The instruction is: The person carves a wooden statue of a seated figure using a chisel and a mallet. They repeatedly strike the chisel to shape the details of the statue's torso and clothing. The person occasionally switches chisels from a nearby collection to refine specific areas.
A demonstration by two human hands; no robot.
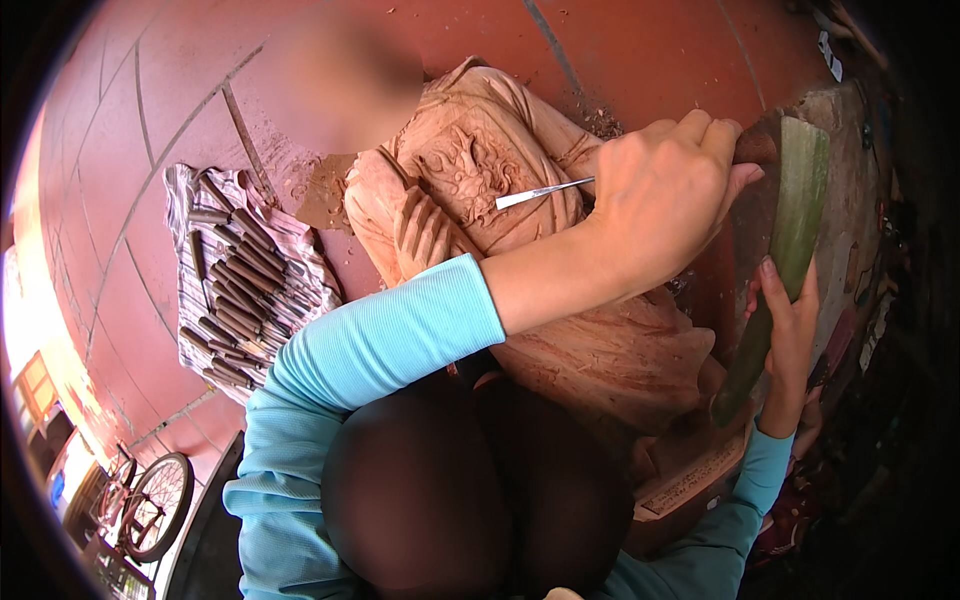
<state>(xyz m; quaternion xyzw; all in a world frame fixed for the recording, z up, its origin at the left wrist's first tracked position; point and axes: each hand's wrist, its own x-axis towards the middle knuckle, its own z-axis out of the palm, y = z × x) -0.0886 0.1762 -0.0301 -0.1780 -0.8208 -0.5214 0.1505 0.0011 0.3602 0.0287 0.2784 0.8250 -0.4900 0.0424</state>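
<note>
1. Red floor tiles with dark joints are spreading beneath the work, and a bicycle with a dark-tyred wheel is standing off at the lower left.
2. Over on the person's left, a crumpled striped cloth is lying on the tiles, and many slim dark-brown tool handles are resting on it, roughly side by side.
3. Directly before the person, a large reddish-brown carved wooden figure is lying on the floor, its robed chest showing a raised, curling relief.
4. Bare, the left hand is reaching over the figure, its fingers closing round a thin metal chisel. The blade is pointing left above the chest; I cannot tell whether its tip is touching.
5. Further right, the right hand is clasping a long, rounded green club near its middle. The club is slanting upward, its upper end near the left thumb.
</note>
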